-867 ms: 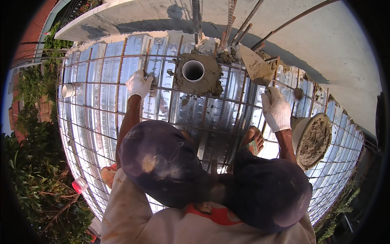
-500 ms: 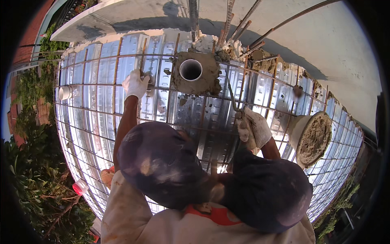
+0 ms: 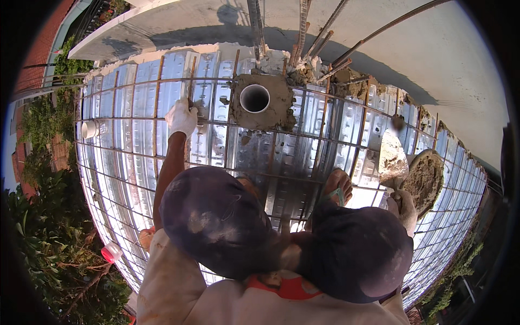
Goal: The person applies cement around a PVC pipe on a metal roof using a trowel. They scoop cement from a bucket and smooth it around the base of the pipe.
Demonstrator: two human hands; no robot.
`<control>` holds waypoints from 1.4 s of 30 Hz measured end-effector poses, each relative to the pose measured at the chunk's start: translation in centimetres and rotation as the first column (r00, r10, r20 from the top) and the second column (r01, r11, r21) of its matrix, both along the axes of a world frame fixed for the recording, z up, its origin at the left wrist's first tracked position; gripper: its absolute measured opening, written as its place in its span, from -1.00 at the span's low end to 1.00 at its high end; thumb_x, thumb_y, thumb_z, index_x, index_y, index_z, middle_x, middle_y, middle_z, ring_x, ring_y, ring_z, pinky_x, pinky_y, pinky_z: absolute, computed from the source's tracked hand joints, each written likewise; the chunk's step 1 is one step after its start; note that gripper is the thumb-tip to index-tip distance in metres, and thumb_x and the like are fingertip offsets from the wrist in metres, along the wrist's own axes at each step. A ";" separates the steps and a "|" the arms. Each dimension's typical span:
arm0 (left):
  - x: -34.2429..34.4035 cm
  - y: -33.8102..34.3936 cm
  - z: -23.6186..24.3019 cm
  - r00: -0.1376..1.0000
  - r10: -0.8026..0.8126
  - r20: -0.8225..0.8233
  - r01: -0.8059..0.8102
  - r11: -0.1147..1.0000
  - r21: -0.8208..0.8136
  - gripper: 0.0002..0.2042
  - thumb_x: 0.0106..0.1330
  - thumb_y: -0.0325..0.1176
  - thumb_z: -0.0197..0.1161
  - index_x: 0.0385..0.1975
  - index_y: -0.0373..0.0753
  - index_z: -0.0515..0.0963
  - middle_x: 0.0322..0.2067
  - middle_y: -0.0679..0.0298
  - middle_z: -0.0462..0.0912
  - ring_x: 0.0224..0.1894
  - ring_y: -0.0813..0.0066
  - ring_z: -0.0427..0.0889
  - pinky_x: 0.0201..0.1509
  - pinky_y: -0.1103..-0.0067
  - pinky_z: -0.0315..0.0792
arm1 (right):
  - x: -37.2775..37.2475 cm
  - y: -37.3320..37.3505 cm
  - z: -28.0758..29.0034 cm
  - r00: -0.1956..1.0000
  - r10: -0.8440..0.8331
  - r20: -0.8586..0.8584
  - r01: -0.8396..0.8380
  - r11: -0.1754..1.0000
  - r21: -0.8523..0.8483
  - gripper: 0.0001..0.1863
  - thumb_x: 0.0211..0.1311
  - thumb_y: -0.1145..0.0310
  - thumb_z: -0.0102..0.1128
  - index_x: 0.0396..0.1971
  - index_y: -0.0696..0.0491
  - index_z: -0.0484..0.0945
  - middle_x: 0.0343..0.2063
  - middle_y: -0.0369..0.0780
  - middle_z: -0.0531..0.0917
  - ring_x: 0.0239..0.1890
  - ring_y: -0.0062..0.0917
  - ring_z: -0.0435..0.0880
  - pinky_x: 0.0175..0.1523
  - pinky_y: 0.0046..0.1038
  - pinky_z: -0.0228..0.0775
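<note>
In a white glove, my left hand (image 3: 182, 118) is closed round a thin reinforcing bar of the steel mesh, left of the pipe. A white plastic pipe (image 3: 269, 101) stands upright through a rough square of wet grey mortar (image 3: 281, 116). Over to the right, my gloved right hand (image 3: 403, 206) is partly hidden behind my knee and grips a trowel (image 3: 392, 160). The trowel's broad, mortar-smeared blade points away from me, at the left edge of a tilted bucket of mortar (image 3: 425, 181).
Ribbed shiny metal decking (image 3: 216, 146) under a rusty bar grid spreads around my squatting legs. Thick bars (image 3: 303, 27) rise by the pale concrete wall (image 3: 422, 49). A short white pipe (image 3: 89, 129) stands at the left, with a red-capped container (image 3: 111, 252) near the left edge.
My right hand has swung right with the trowel, from near the pipe to the mortar bucket. My sandalled right foot now shows. The left hand stays on the mesh.
</note>
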State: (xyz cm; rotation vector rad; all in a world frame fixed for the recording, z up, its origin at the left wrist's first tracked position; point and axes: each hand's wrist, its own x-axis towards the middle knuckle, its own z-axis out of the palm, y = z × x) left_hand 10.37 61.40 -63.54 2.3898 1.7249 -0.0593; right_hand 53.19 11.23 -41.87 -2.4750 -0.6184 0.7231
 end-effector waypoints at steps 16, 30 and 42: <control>-2.1 1.2 -2.7 0.997 -0.007 -0.070 -0.001 0.993 -0.117 -0.71 0.32 -0.16 0.34 -0.11 -0.21 0.60 -0.10 0.02 0.76 -0.03 -0.14 0.74 0.07 0.07 0.57 | 7.9 -12.8 15.3 0.909 0.242 0.341 0.117 0.636 -0.763 -0.76 0.29 0.26 0.40 -0.18 0.10 0.75 -0.41 -0.02 0.77 -0.29 -0.05 0.80 -0.13 -0.05 0.62; -2.9 1.3 -2.0 0.997 -0.059 -0.053 0.057 0.997 -0.047 -0.72 0.34 -0.15 0.32 -0.11 -0.18 0.61 -0.12 0.00 0.76 -0.01 -0.14 0.73 0.10 0.10 0.55 | 8.5 -10.8 11.6 0.864 0.488 0.125 -0.220 0.589 -0.778 -0.75 0.38 0.21 0.27 -0.29 0.10 0.71 -0.36 0.00 0.77 -0.25 -0.03 0.80 -0.05 -0.02 0.65; -2.3 1.0 -0.6 0.998 0.014 -0.063 -0.018 0.999 -0.050 -0.71 0.27 -0.13 0.34 -0.17 -0.20 0.66 -0.13 -0.01 0.80 0.01 -0.13 0.75 0.13 0.13 0.56 | 9.5 -10.0 8.9 0.793 0.545 0.273 -0.390 0.798 -0.459 -0.78 0.17 0.44 0.41 -0.50 0.17 0.52 -0.60 -0.07 0.51 -0.52 -0.19 0.53 -0.35 -0.14 0.36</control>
